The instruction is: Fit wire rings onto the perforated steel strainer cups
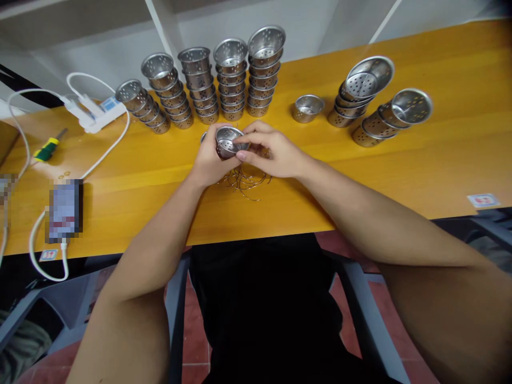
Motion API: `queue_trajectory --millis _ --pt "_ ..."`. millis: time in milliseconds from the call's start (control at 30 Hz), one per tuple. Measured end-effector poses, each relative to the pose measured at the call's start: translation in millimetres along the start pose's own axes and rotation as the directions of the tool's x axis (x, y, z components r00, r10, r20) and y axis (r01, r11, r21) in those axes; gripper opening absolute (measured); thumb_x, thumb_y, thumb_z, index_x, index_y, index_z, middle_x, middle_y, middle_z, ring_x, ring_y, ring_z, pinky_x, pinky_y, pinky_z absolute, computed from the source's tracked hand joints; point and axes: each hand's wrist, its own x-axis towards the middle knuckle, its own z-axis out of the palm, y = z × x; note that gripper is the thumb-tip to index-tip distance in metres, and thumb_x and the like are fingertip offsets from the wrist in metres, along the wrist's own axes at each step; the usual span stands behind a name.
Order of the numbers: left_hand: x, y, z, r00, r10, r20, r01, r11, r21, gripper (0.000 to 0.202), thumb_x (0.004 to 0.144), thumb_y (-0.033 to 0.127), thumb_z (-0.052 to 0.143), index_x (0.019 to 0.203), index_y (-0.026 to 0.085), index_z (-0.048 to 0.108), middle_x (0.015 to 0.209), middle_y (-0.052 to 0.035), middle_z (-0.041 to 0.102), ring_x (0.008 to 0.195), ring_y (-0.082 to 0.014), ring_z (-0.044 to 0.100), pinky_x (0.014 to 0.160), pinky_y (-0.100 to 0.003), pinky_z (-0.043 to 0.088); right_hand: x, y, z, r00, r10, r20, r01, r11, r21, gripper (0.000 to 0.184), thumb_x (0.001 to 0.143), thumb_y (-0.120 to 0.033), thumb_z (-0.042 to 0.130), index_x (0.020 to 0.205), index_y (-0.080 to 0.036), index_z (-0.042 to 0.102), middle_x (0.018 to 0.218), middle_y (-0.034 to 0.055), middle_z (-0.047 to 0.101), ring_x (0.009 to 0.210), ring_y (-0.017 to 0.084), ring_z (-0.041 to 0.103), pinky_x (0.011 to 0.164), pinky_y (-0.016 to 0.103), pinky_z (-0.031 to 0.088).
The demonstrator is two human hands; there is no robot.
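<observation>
My left hand is wrapped round a small perforated metal cup, whose open mouth tilts up toward me. At the cup's right rim, the thumb and fingertips of my right hand come together, one finger reaching over the edge. Whatever lies between those fingertips is too small to make out. Under both hands, a loose heap of thin curved metal wires lies on the wooden table, partly hidden by the hands. Just left of the held cup, another metal rim shows behind my left fingers.
Several stacks of perforated cups stand along the back. To the right are a single cup and two leaning stacks. At left lie a power strip, white cables, a screwdriver and a phone.
</observation>
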Motion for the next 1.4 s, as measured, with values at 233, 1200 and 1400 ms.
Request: queue_trajectory --millis 233,1200,1400 --pt "2 7 -2.2 0.999 -0.027 -0.022 0.028 0.999 0.035 0.098 0.088 0.094 0.103 0.153 0.032 0.062 0.141 -0.0099 0.079 0.127 -0.0315 0.083 0.111 -0.053 0.071 2 -7 -4 1.0 0.005 -0.023 -0.005 1.0 -0.002 0.062 0.116 -0.084 0.084 0.138 -0.025 0.088 0.127 0.0103 0.084 0.091 0.023 0.072 0.09 0.039 0.066" --pt "-2 -7 0.4 0.998 -0.02 0.055 0.019 1.0 0.004 0.107 0.101 0.067 0.106 0.182 0.044 0.039 0.159 -0.0111 0.07 0.148 -0.0358 0.083 0.126 -0.056 0.074 -2 -25 -1 0.999 0.051 0.001 -0.051 0.998 -0.034 0.027 0.12 -0.052 0.08 0.116 -0.026 0.082 0.085 -0.0017 0.072 0.072 0.018 0.057 0.072 0.037 0.05" --pt "-3 -5 2.1 0.997 0.017 0.081 -0.018 1.0 0.005 0.107 0.104 0.061 0.104 0.185 0.046 0.034 0.166 -0.0116 0.067 0.153 -0.0357 0.082 0.129 -0.058 0.074 -3 -21 0 0.995 0.095 0.007 -0.095 0.994 -0.06 0.023 0.116 -0.049 0.086 0.119 -0.027 0.081 0.086 -0.0021 0.072 0.073 0.018 0.06 0.075 0.037 0.056"
